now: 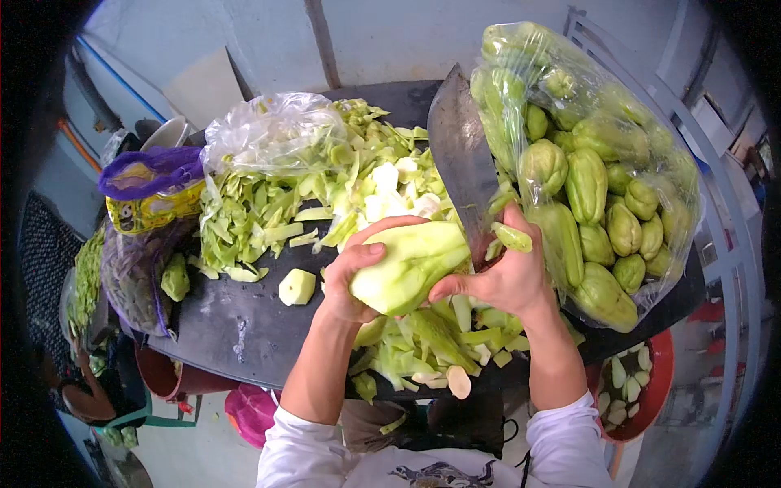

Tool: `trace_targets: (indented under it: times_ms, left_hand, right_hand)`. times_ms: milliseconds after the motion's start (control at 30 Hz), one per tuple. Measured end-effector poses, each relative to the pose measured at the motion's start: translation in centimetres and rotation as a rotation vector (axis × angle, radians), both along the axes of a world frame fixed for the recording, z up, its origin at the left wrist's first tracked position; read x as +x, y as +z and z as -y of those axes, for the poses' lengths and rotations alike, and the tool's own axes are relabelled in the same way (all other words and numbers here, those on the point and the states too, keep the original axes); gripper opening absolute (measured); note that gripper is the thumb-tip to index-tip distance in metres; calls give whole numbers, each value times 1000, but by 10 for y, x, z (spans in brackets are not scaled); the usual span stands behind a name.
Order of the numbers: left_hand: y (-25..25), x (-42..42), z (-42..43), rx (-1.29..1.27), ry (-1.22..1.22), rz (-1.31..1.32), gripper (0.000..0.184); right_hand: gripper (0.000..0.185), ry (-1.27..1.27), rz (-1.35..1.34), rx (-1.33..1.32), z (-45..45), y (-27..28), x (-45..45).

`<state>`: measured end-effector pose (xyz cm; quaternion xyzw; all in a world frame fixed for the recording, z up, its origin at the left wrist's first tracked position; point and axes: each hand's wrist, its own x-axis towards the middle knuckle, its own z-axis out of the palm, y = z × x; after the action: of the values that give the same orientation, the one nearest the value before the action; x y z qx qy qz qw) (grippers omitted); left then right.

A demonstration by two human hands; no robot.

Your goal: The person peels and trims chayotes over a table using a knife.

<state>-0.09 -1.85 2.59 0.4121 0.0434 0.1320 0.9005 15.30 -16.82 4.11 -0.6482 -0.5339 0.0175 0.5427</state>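
Note:
A peeled, pale green chayote (407, 267) rests in my left hand (350, 281), whose fingers wrap round its left side. My right hand (517, 272) is closed on the handle of a large, wide-bladed knife (465, 142); the blade points up and away, and the thumb reaches to the chayote's right side. A strip of peel (512, 237) lies on the right hand's fingers. Green peelings (423, 346) are heaped below the hands, and more peelings (252, 215) lie beyond to the left. One cut piece (297, 287) sits left of my left hand.
A clear bag of unpeeled chayotes (586, 187) stands at the right of the dark table (236, 325). A crumpled plastic bag (272, 130) and a purple net bag (146, 268) are at the left. Below right is a red bucket (663, 382) with pale pieces. Another person's arm (91, 390) shows at lower left.

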Motion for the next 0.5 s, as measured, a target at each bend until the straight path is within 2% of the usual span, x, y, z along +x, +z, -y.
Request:
trace_targets:
  times_ms: [100, 167, 300, 367, 500]
  left_hand:
    - [-2, 4, 4, 43, 97, 29, 69]
    - [-1, 5, 5, 53, 153, 45, 75]
    - [3, 1, 5, 58, 165, 38, 69]
    - [5, 0, 7, 76, 257, 59, 68]
    - [-2, -1, 0, 141, 259, 70, 66]
  right_hand:
    - [95, 13, 8, 93, -4, -6, 0]
    - [88, -6, -3, -58, 0, 4, -4]
    - [81, -19, 118, -110, 0, -2, -6]
    - [76, 49, -41, -160, -3, -2, -13]
    - [87, 62, 54, -153, -5, 2, -22]
